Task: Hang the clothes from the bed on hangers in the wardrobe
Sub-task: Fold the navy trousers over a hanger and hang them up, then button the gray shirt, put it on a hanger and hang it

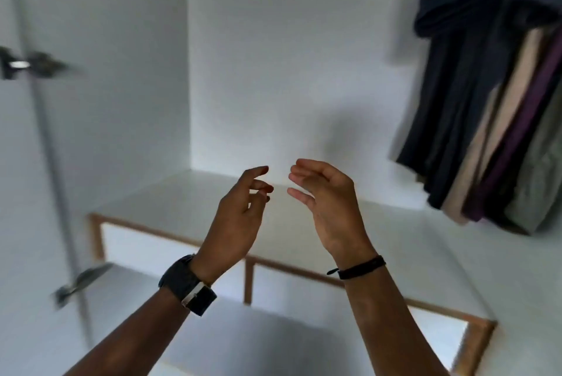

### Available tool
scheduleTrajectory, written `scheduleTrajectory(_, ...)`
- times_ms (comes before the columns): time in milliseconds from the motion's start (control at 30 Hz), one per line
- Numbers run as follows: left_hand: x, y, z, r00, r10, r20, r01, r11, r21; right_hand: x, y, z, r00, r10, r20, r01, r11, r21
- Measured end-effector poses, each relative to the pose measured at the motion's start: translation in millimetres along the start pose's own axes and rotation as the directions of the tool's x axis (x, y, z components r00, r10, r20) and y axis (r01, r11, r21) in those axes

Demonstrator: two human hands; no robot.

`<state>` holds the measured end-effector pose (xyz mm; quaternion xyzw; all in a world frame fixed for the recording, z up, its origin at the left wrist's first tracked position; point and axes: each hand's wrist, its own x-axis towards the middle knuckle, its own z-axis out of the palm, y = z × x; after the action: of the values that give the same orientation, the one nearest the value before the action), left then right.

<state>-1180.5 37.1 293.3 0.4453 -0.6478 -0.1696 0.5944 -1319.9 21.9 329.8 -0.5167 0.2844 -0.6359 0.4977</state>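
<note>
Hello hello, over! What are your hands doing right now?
Left hand open, empty. Right hand open, empty. Hung clothes off right in wardrobe. Nothing blocking.

Dark, beige, purple, grey clothes (486,120) hanging upper right in white wardrobe (273,56).

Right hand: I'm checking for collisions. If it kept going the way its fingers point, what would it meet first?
Probably the left hand: the right hand has fingers pointing left at it across a small gap, though depth is unclear.

Drawer unit (170,237) w/ wood trim, door hinges (30,64).
</note>
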Motion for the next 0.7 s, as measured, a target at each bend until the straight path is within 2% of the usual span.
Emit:
scheduleTrajectory(167, -122.8, 3.5, -86.6, 0.971, -0.179, -0.158, 0.203, 0.968, 0.150, -91.8, 44.5, 58.4, 0.961, 0.201, 0.188, -0.210, 0.977, 0.031)
scheduleTrajectory(333, -243.3, 24.9, -165.9, 0.854, -0.357, -0.379, 0.460, 0.857, 0.231, -188.2, 81.5, 135.2, 0.808, 0.363, 0.464, -0.417, 0.909, 0.016)
scheduleTrajectory(433, -313.2, 41.1, -209.0, 0.732, -0.409, -0.545, 0.600, 0.766, 0.231, -250.2, 102.7, 183.6, 0.674, 0.442, 0.591, -0.524, 0.851, -0.039)
scheduleTrajectory(533, -369.6, 56.8, -239.1, 0.617, -0.445, -0.649, 0.700, 0.687, 0.195, -303.7, 115.7, 222.8, 0.550, 0.491, 0.675, -0.589, 0.801, -0.102)
scheduleTrajectory(700, -467.8, 80.5, -288.5, 0.410, -0.454, -0.791, 0.800, 0.595, 0.073, -400.2, 133.5, 282.6, 0.321, 0.532, 0.783, -0.613, 0.747, -0.257)
